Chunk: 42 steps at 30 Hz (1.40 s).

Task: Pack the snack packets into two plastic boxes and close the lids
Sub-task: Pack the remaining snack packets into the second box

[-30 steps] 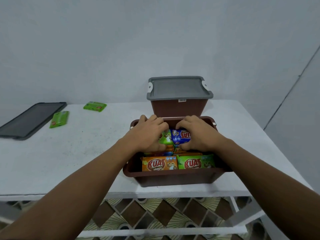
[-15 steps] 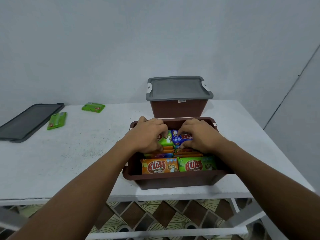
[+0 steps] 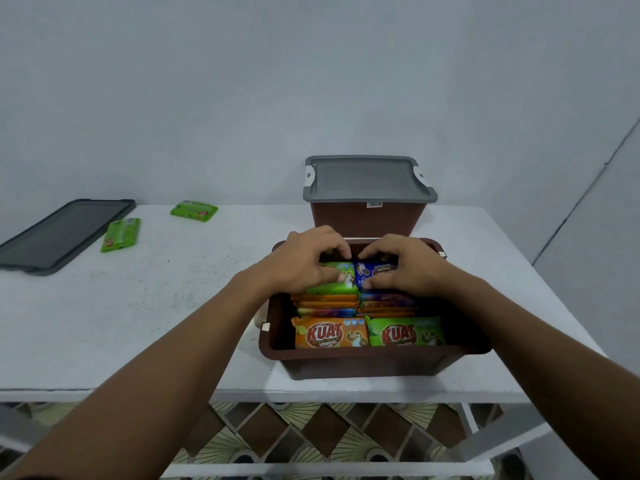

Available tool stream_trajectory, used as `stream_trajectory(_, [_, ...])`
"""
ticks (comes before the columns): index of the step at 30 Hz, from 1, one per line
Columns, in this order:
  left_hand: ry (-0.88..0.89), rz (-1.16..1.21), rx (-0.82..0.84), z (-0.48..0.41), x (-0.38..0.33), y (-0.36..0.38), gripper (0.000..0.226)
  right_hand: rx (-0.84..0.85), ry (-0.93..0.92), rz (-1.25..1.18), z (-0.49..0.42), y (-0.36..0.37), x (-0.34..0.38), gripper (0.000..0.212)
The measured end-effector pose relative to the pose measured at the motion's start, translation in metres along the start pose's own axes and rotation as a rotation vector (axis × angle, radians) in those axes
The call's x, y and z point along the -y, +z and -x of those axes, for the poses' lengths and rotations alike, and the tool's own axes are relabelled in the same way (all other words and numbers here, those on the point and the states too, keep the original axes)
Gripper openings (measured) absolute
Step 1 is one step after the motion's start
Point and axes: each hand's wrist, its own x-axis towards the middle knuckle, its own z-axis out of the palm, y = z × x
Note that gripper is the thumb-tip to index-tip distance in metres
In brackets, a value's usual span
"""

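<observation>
- Two front packets in the open brown box [image 3: 374, 358] read "KUAT": orange packet [image 3: 330, 332], green front packet [image 3: 405, 335].
- At the box's rear, left hand [image 3: 304, 261] pinches rear green packet [image 3: 334, 280], right hand [image 3: 412, 265] pinches blue packet [image 3: 375, 271]; their print is unreadable.
- Middle stack [image 3: 327, 303] mostly hidden.

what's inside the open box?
Packets in two rows: orange packet and near green packet in front. Left hand pinches the far green packet, right hand the blue packet. The box floor and the count are hidden.

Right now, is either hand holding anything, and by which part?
Left hand pinches the green packet by its top edge; right hand the blue packet likewise, both inside the open box.
</observation>
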Motion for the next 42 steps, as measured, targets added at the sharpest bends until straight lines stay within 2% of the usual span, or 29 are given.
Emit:
stream_trajectory(7, [0.038,0.120,-0.122,0.017,0.021,-0.030,0.015,-0.030,-0.135,-0.050,-0.033,-0.002,0.039,0.041])
stream_trajectory(14, [-0.019,0.174,-0.173,0.039,0.070,-0.056,0.002,0.013,-0.197,-0.050,-0.083,0.016,0.094,0.041])
stream_trajectory(20, [-0.051,0.217,-0.208,0.060,0.125,-0.084,0.010,0.048,-0.198,-0.045,-0.140,0.045,0.135,0.026])
stream_trajectory(31, [-0.141,0.077,-0.196,0.096,0.252,-0.151,0.005,0.199,-0.214,0.169,-0.262,0.112,0.204,0.033])
stream_trajectory(38, [-0.275,0.071,-0.104,0.108,0.325,-0.180,0.007,0.157,-0.115,0.153,-0.332,0.156,0.215,0.029])
stream_trajectory(40, [-0.354,-0.013,-0.054,0.109,0.343,-0.185,0.011,0.129,-0.069,0.171,-0.352,0.169,0.213,0.030])
stream_trajectory(42, [-0.505,-0.209,-0.010,0.108,0.362,-0.187,0.015,0.109,-0.014,0.188,-0.370,0.182,0.210,0.035])
